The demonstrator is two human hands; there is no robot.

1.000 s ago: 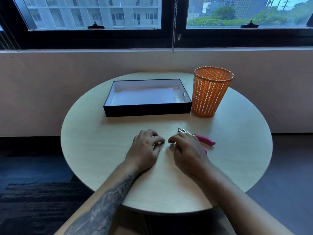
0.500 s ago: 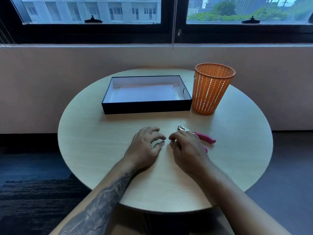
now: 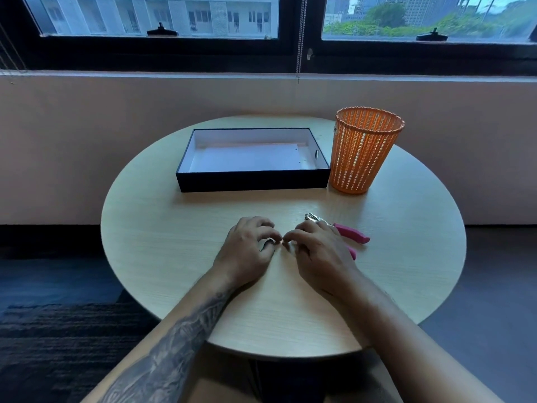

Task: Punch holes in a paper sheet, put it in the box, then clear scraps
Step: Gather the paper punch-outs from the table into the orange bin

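A white paper sheet (image 3: pixel 250 159) with small holes near its right edge lies flat inside the black box (image 3: pixel 252 180) at the back of the round table. My left hand (image 3: pixel 247 248) and my right hand (image 3: pixel 316 248) rest knuckles-up on the tabletop, their curled fingertips almost touching at the middle. Whether tiny scraps sit under the fingertips is too small to tell. The pink-handled hole punch (image 3: pixel 348 232) lies on the table just behind my right hand, partly hidden by it.
An orange mesh basket (image 3: pixel 363 152) stands upright right of the box, touching its corner. The round wooden table (image 3: pixel 162 242) has its edge close on all sides. A wall and window ledge run behind it.
My fingertips have drawn closer together, my left fingers curling in toward my right. The view has shifted slightly; the box, basket and punch lie where they were.
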